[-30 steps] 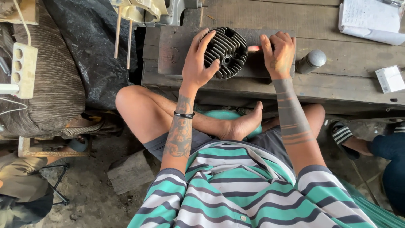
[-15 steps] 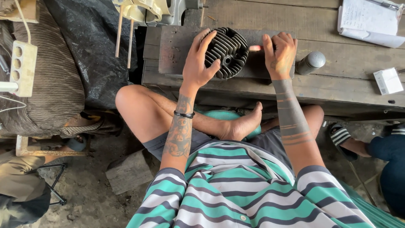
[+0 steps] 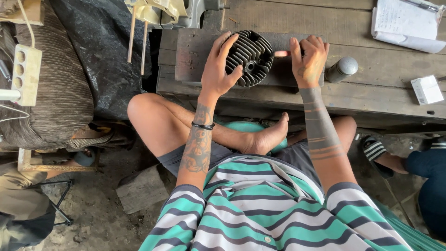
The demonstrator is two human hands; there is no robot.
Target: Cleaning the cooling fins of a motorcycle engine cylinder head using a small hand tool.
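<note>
A round black finned metal engine part (image 3: 251,56) lies on a dark wooden block (image 3: 193,56) on the workbench. My left hand (image 3: 217,69) wraps around its left side, fingers over the top edge and thumb against the fins. My right hand (image 3: 309,59) is just to its right, fingers curled around a small pinkish tool (image 3: 281,54) whose tip points at the part's right rim.
A grey metal cylinder (image 3: 341,69) stands right of my right hand. Papers (image 3: 404,28) and a small white box (image 3: 426,89) lie on the plank bench (image 3: 353,32). A power strip (image 3: 25,74) sits at left on a ribbed cushion. Another person's sandalled foot (image 3: 378,155) is at right.
Both hands and the finned part stay nearly still; my right hand has shifted very slightly beside the part.
</note>
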